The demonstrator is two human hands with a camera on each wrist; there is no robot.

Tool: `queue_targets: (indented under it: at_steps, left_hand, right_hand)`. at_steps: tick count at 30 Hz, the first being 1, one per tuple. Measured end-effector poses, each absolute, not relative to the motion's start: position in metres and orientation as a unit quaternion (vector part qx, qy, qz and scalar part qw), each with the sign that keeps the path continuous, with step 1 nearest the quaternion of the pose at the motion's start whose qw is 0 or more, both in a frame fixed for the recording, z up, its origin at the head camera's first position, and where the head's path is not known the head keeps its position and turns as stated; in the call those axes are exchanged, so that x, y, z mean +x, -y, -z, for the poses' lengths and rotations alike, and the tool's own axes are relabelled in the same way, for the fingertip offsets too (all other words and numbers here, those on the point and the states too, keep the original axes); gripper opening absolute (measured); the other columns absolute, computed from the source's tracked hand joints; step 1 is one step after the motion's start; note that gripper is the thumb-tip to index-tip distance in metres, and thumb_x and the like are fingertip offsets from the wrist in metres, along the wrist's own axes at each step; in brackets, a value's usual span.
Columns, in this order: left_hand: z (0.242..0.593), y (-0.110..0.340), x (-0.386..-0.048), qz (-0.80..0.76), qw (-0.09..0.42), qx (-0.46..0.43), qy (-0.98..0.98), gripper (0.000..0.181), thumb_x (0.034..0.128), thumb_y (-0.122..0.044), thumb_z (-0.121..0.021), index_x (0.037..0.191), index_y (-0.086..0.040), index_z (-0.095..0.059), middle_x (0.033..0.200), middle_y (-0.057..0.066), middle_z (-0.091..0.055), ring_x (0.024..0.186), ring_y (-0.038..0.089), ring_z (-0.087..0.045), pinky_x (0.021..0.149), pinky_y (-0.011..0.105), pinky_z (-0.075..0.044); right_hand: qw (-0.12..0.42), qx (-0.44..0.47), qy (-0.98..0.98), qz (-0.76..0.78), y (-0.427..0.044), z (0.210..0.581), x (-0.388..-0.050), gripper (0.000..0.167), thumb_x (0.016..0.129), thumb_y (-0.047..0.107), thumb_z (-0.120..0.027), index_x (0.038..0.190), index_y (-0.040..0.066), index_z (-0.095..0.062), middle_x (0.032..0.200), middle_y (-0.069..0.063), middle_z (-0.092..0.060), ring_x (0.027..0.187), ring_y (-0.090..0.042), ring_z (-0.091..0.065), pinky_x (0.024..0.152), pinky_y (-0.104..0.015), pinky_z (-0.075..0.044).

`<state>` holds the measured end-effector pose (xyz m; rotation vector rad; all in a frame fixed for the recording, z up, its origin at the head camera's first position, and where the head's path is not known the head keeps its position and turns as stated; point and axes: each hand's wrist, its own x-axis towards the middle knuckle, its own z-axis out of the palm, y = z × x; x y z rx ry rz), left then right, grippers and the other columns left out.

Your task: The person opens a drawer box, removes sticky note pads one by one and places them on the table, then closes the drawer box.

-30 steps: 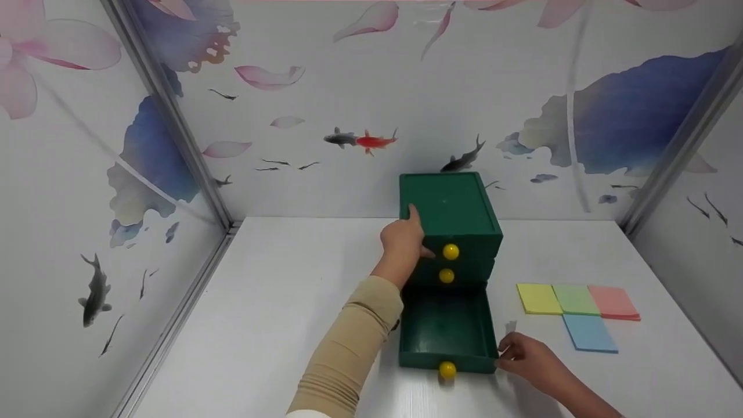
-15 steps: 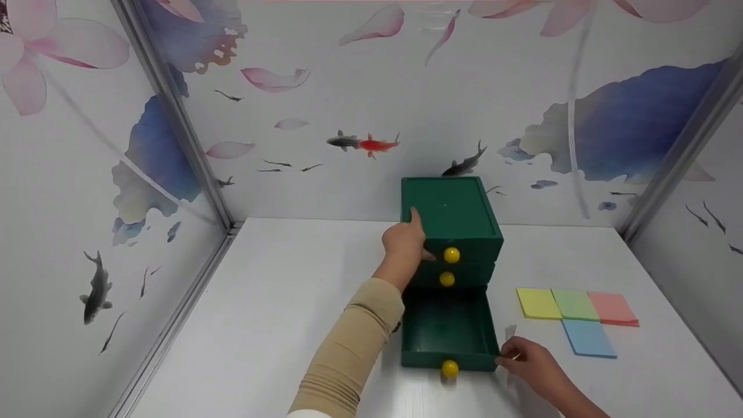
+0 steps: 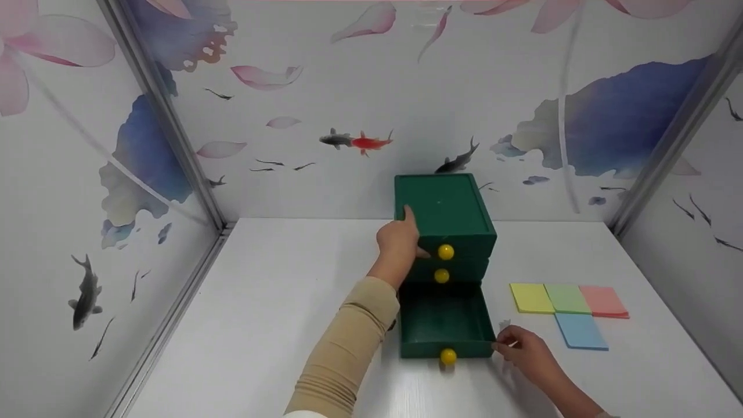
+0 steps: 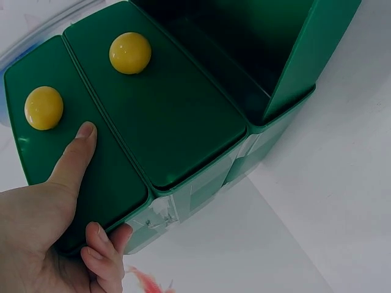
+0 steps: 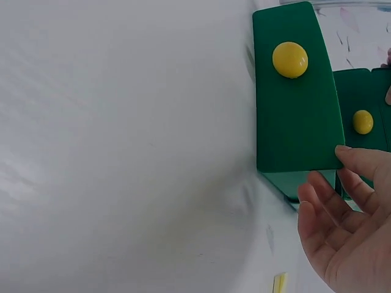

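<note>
A green three-drawer cabinet (image 3: pixel 450 203) with yellow knobs stands near the back wall. Its bottom drawer (image 3: pixel 424 350) is pulled out, and nothing shows inside it. My left hand (image 3: pixel 399 242) grips the cabinet's upper left side; in the left wrist view the thumb (image 4: pixel 76 155) lies on the top drawer's front and the other fingers wrap the side. The two upper drawers are closed. My right hand (image 3: pixel 527 353) pinches the bottom drawer's right front corner; the right wrist view shows its thumb (image 5: pixel 357 157) on the drawer front and fingertips at the side wall.
Right of the cabinet lie square pads of paper: yellow (image 3: pixel 531 298), green (image 3: pixel 567 298), pink (image 3: pixel 603 301) and blue (image 3: pixel 581 331). White printed panels with metal corner posts enclose the white table (image 3: pixel 278 290) at the back and sides.
The bottom drawer has slid a little way inward, and my right hand has moved with it, keeping its pinch. My left hand keeps its grip on the cabinet.
</note>
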<state>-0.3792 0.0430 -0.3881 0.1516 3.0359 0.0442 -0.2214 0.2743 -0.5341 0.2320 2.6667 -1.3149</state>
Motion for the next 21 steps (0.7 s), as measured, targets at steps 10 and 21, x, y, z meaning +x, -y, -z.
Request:
queue_targets:
  at_steps: [10,21]
  left_hand:
    - [0.391,-0.043,-0.378,-0.020,0.046,0.052,-0.997,0.126,0.0675,-0.066,-0.078,0.159,-0.014,-0.007,0.062,0.000,-0.059,0.049,0.012,-0.047,0.047,0.026,-0.043]
    - [0.390,-0.044,-0.382,-0.025,0.050,0.050,-0.997,0.127,0.0665,-0.066,-0.078,0.159,-0.015,-0.007,0.060,0.000,-0.056,0.047,0.012,-0.044,0.048,0.026,-0.042]
  right_hand:
    - [0.063,0.093,-0.882,0.457,-0.275,0.537,-0.229,0.017,0.093,0.016,-0.067,0.100,0.002,-0.062,0.090,-0.007,-0.061,0.076,-0.020,-0.056,0.067,-0.032,-0.051]
    - [0.025,0.091,-0.874,0.477,-0.275,0.536,-0.239,0.016,0.095,0.016,-0.065,0.101,0.001,-0.062,0.095,-0.010,-0.061,0.079,-0.022,-0.059,0.068,-0.032,-0.051]
